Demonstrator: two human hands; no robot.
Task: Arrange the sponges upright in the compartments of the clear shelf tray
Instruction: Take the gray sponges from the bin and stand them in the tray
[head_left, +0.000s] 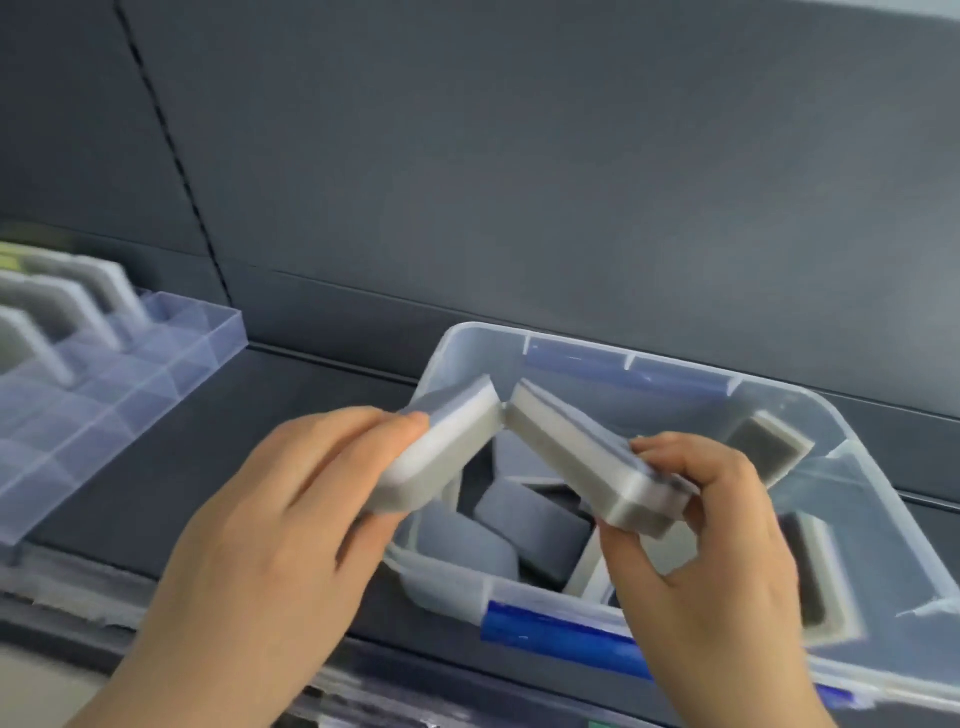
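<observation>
Landmark: translucent storage bin (467, 332), set on a dark shelf (322, 395) before a grey back panel (519, 182). A blue latch (561, 636) is seen on the bin's near wall.

- Left hand (291, 499): held over the bin's near-left corner. Its fingers are curled round the lower end of a grey-and-white sponge, the left-hand sponge (447, 447), which is gripped firmly and tilted up toward the bin's middle.
- Right hand (701, 525): held over the bin's near-right part. A second sponge, the right-hand sponge (587, 457), is pinched at its lower end between thumb and curled fingers, and is tilted up toward the bin's middle from the other side.
- Both sponges are held above the bin's opening. Their upper corners meet or nearly meet; contact cannot be told through the blur.
- Loose sponges (530, 519) are heaped inside the bin at mixed angles, some leaned against its right wall.
- Clear shelf tray (176, 358): set on the same shelf, well left of the bin. Upright sponges (62, 312) are stood in the compartments farthest from the bin; only bare dividers are seen in those nearest it.
</observation>
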